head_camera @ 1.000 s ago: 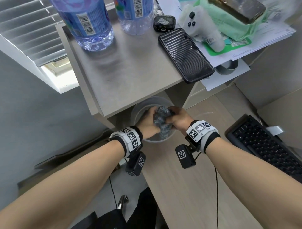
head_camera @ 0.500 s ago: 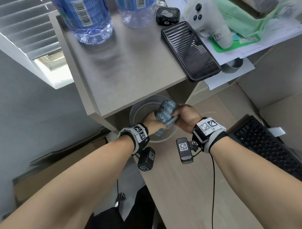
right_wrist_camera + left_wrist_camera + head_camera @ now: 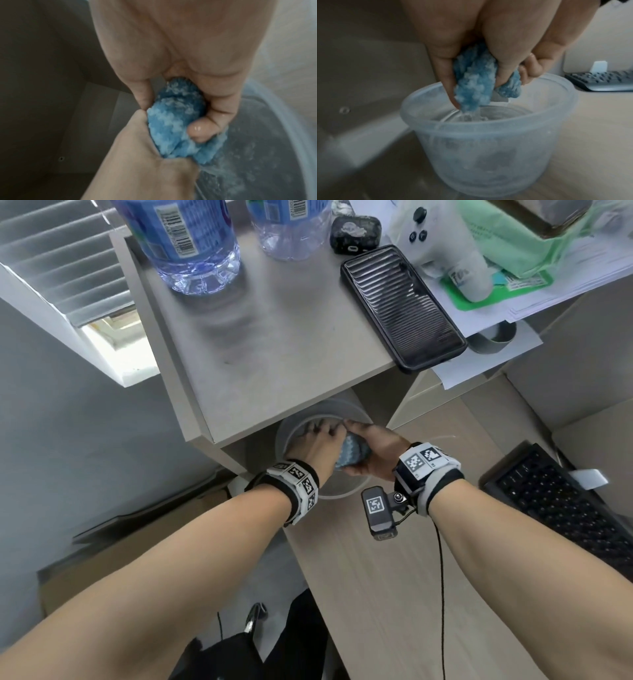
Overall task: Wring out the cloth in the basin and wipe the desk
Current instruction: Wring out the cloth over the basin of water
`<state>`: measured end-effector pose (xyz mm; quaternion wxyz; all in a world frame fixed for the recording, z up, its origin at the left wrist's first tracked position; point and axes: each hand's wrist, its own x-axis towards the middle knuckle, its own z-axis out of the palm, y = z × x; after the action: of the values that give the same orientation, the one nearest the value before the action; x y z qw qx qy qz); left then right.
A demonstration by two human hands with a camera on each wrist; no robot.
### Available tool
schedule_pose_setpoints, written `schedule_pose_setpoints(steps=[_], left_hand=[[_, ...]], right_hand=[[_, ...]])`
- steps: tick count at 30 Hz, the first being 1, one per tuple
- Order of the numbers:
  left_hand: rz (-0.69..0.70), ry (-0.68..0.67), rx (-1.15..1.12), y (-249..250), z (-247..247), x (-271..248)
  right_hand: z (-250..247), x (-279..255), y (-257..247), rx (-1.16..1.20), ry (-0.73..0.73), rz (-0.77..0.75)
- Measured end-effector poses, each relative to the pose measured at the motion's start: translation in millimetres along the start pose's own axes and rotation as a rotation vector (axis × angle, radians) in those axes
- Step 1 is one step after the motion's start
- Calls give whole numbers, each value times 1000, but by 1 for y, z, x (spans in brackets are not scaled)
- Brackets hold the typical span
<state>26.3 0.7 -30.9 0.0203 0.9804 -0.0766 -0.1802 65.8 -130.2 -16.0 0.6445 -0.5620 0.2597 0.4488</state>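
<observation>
Entry: wringing stage, both hands at the basin.

Left hand (image 3: 318,445): our fingers were curled round one end of the blue cloth (image 3: 354,451), grip closed on it. Right hand (image 3: 373,450): likewise clamped round the other end, thumb pressed into the pile. The two hands met over the bundle, so the cloth was a tight wad between them, held just above the mouth of the translucent plastic basin (image 3: 488,142). In the left wrist view water ran from the low end of the cloth into the basin, which already held some.

Basin: stood on the light wood bench (image 3: 394,594), tucked partly under the overhang of a raised grey shelf (image 3: 274,344).

Other items: a black keyboard (image 3: 561,508) on the bench to our right; on the shelf, a phone (image 3: 402,306) jutting a little past the front edge, two water bottles (image 3: 191,241), a white game controller (image 3: 445,244) and loose papers (image 3: 486,357).

Hazards, as we judged them:
- The wad sat near the basin's rim; a twist carried off-centre would send the runoff onto the bench, and perhaps toward the keyboard.
- The basin looked light; a knuckle or wrist bearing on its rim could tip it and spill the water.
- Lifting our hands quickly could knock the shelf's underside.
- Stopping the squeeze too soon would leave the cloth sodden, so wiping would smear water near the phone and papers.
- Wet fingers could slip and drop the cloth back in with a splash.
</observation>
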Motion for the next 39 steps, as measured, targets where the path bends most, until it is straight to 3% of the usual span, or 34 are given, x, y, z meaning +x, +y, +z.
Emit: schedule_pose_setpoints(steps=[5,13,17,21,24,27,29,34,37,39], left_hand=[[-191,-42,-258,1,4,3],[-367,-221,-1018,-6,18,11],[-411,-338,-1351,-10,16,8],[-393,-475,-1491,-11,13,6],[-417,-362,-1382,-2,14,5],[-343,-104,-1020,6,18,6],[-302,-26,-827,9,15,2],[-64,-49,-175,14,-5,-8],[-18,-36,-11,21,-7,-8],[-83,-12,-70,26,-7,-7]], right_hand=[[5,10,5,10,63,-130],[4,25,8,-11,106,-399],[-1,24,8,16,25,-441],[-7,18,9,-1,-64,-443],[-10,18,10,-33,-86,-371],[-9,19,6,-16,-34,-270],[-9,17,3,-52,-18,-172],[-10,16,1,-247,-61,65],[-2,17,1,-263,94,16],[2,20,3,-367,178,-96]])
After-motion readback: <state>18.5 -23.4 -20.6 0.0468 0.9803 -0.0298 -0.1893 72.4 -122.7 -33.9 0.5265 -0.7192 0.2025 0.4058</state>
